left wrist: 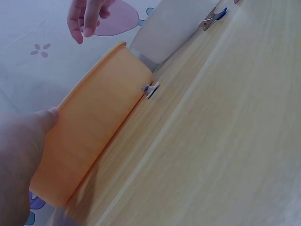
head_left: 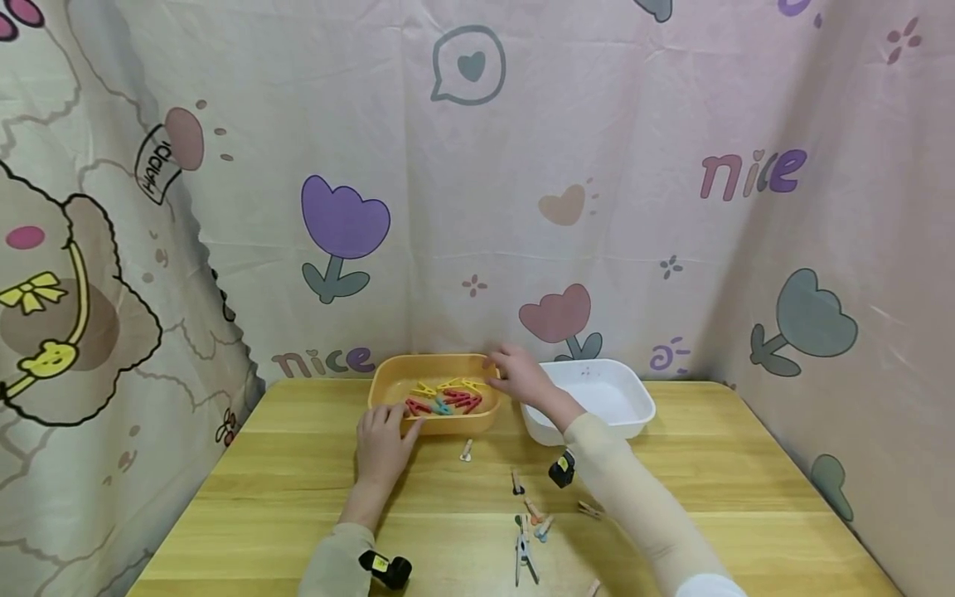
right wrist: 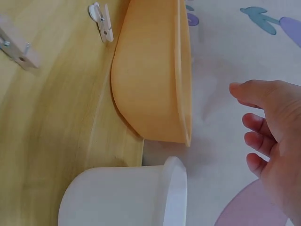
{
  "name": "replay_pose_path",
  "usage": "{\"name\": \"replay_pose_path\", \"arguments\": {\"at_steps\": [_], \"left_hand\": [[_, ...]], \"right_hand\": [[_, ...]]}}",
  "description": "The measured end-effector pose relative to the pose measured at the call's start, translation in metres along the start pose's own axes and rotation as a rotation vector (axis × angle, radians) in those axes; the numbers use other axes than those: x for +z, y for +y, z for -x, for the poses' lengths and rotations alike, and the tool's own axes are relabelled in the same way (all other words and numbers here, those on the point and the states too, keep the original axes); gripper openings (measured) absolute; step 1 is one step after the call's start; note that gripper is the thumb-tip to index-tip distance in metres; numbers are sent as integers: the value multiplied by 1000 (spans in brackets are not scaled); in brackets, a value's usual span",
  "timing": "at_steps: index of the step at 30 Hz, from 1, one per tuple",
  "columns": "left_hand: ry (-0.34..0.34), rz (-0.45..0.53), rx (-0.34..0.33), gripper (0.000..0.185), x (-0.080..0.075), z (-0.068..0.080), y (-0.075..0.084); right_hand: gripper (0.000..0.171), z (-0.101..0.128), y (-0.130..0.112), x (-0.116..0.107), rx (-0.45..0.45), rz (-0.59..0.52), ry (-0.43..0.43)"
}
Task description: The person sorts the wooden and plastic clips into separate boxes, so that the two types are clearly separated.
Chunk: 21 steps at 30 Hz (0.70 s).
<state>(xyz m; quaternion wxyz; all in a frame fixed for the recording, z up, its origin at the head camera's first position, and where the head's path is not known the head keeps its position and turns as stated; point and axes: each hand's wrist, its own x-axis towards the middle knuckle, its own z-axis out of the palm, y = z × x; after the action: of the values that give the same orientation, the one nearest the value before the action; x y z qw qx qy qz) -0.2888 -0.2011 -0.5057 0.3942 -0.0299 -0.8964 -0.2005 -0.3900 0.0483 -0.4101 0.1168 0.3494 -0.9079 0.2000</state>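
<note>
- Head view: loose clothespins lie nearest on the wooden table.
- Left hand rests relaxed against the orange tray's near rim.
- Right hand hovers spread, holding nothing, over the tray's far right corner, beside the white tub.

Two tubs on the table — one orange tub, one white tub — and two hands: left hand, right hand.

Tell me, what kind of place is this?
Probably a makeshift tabletop booth rather than a lived-in room: a wooden table hemmed by cartoon-print cloth, holding an orange tub of coloured clothespins and a white tub.
</note>
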Motion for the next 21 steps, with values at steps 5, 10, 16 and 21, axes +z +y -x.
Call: {"name": "replay_pose_path", "arguments": {"at_steps": [5,10,16,21], "left_hand": [[-9,0,-8,36,0,0,0],[-26,-1,-20,36,-1,0,1],[-37,1,-26,36,-1,-1,1],[-33,-2,-24,36,-1,-1,1]], "right_hand": [[23,13,-3,-5,-35,29,35],[24,27,-7,-9,-49,59,30],[23,48,-12,-15,-53,14,35],[21,68,-9,-15,-101,18,85]]}}
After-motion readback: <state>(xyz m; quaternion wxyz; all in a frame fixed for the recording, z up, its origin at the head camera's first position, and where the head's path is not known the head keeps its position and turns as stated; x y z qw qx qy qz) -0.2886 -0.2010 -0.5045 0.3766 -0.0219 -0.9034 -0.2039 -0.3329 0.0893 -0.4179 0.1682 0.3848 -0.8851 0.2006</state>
